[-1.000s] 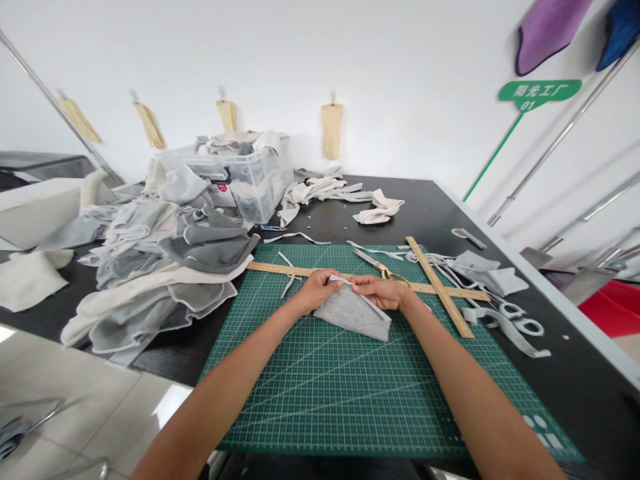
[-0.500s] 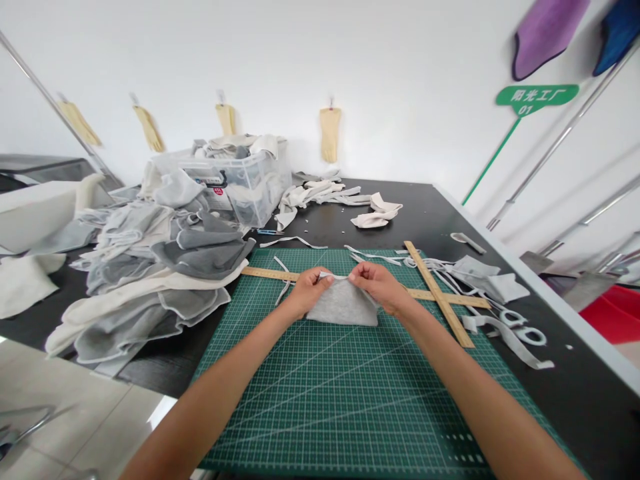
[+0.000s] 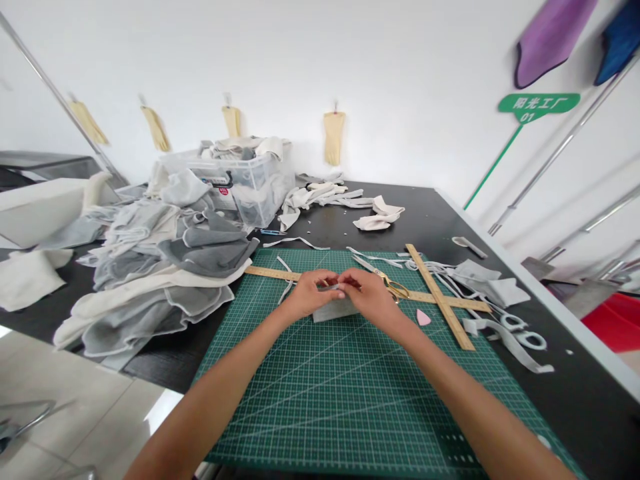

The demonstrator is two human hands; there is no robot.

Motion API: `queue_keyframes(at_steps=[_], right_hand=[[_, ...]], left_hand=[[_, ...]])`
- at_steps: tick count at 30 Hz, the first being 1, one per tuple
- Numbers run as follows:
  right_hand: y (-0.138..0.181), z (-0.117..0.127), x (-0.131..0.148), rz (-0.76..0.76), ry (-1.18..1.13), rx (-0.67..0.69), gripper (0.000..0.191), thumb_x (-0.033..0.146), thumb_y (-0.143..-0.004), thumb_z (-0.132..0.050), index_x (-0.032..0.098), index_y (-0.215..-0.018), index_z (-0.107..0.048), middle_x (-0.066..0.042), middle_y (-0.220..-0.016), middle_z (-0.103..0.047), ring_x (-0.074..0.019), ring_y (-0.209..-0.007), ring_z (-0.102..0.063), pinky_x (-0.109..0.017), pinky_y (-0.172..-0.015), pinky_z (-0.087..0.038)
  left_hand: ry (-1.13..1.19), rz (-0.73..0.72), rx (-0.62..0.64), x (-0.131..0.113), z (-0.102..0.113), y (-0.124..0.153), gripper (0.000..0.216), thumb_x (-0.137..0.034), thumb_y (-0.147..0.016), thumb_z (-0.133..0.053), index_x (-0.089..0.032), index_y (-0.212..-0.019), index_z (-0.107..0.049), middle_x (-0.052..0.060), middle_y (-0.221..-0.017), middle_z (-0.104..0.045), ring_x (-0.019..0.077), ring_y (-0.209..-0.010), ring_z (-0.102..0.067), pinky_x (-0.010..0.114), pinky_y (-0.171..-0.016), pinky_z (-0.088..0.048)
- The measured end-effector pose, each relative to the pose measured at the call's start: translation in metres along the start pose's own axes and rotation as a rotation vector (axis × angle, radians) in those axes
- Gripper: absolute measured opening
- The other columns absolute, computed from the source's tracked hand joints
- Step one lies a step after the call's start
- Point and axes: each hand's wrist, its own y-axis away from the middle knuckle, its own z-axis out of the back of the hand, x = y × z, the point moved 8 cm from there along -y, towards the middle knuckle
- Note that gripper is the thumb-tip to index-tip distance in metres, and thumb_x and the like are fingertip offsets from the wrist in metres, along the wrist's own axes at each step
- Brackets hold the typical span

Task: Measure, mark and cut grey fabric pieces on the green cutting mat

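Both hands are pinching the top edge of a small grey fabric piece (image 3: 334, 309), left hand (image 3: 311, 295) and right hand (image 3: 369, 293) nearly touching. It sits on the green cutting mat (image 3: 350, 400), scissors (image 3: 385, 280) just beside the right hand.

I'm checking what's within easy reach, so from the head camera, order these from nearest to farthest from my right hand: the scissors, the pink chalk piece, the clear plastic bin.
1. Scissors, just right of the right hand.
2. Pink chalk piece, on the mat, further right.
3. Clear plastic bin, far back left.

rulers (image 3: 440, 297): 2 (crossed) | scissors (image 3: 383, 275): 1 | wall gloves (image 3: 332, 137): 4 | bin (image 3: 250, 183): 1
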Motion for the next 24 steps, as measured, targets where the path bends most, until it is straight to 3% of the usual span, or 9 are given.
queue_keyframes(at_steps=[5,12,14,17,20,24], right_hand=[[0.0,0.0,-0.004,-0.043,-0.011,0.035,0.01,0.017,-0.087,-0.059,0.024,-0.089,-0.066,0.0,-0.082,-0.072,-0.0176,-0.077,-0.066,-0.029,-0.07,-0.046],[-0.004,0.022,-0.006,-0.084,0.001,-0.049,0.018,0.033,-0.095,-0.054,0.021,-0.088,-0.066,-0.002,-0.079,-0.068,-0.018,-0.073,-0.062,-0.03,-0.067,-0.043],[-0.003,0.019,-0.014,-0.16,-0.061,0.027,0.025,0.043,-0.089,-0.064,0.02,-0.098,-0.066,-0.003,-0.08,-0.068,-0.0186,-0.071,-0.061,-0.03,-0.064,-0.043],[-0.001,0.014,-0.022,-0.195,0.011,0.16,0.054,0.045,-0.067,-0.084,0.021,-0.112,-0.065,-0.002,-0.085,-0.068,-0.0193,-0.071,-0.06,-0.029,-0.062,-0.041],[-0.002,0.019,-0.02,-0.139,0.139,0.16,0.027,0.043,-0.076,-0.076,0.02,-0.087,-0.067,-0.001,-0.077,-0.064,-0.0179,-0.07,-0.056,-0.028,-0.062,-0.037],[-0.006,0.03,-0.018,-0.162,0.074,0.098,0.023,0.041,-0.083,-0.067,0.019,-0.076,-0.065,-0.001,-0.073,-0.063,-0.0178,-0.07,-0.054,-0.028,-0.062,-0.036]], left_hand=[[-0.034,0.028,0.007,0.0,-0.005,0.002,0.018,-0.035,-0.081,-0.075,-0.017,-0.086,-0.076,0.002,-0.08,-0.073,0.0161,-0.076,-0.064,0.027,-0.071,-0.044],[0.194,0.048,-0.137,0.014,0.004,-0.001,0.029,-0.044,-0.083,-0.073,-0.016,-0.081,-0.069,0.0,-0.073,-0.065,0.0121,-0.067,-0.055,0.024,-0.065,-0.041],[0.274,0.08,-0.158,0.017,0.005,-0.001,0.031,-0.046,-0.084,-0.071,-0.016,-0.082,-0.067,0.0,-0.074,-0.062,0.0117,-0.068,-0.053,0.024,-0.065,-0.041],[0.343,0.134,-0.177,0.018,0.003,0.001,0.033,-0.048,-0.083,-0.072,-0.016,-0.083,-0.064,-0.001,-0.074,-0.059,0.0113,-0.068,-0.051,0.023,-0.064,-0.039],[0.375,0.165,-0.153,0.017,-0.001,0.002,0.035,-0.049,-0.081,-0.074,-0.016,-0.084,-0.062,-0.001,-0.074,-0.057,0.0107,-0.067,-0.048,0.022,-0.062,-0.037],[0.43,0.178,-0.087,0.014,-0.007,0.003,0.041,-0.052,-0.077,-0.077,-0.016,-0.084,-0.059,-0.003,-0.072,-0.054,0.0093,-0.064,-0.046,0.021,-0.059,-0.034]])
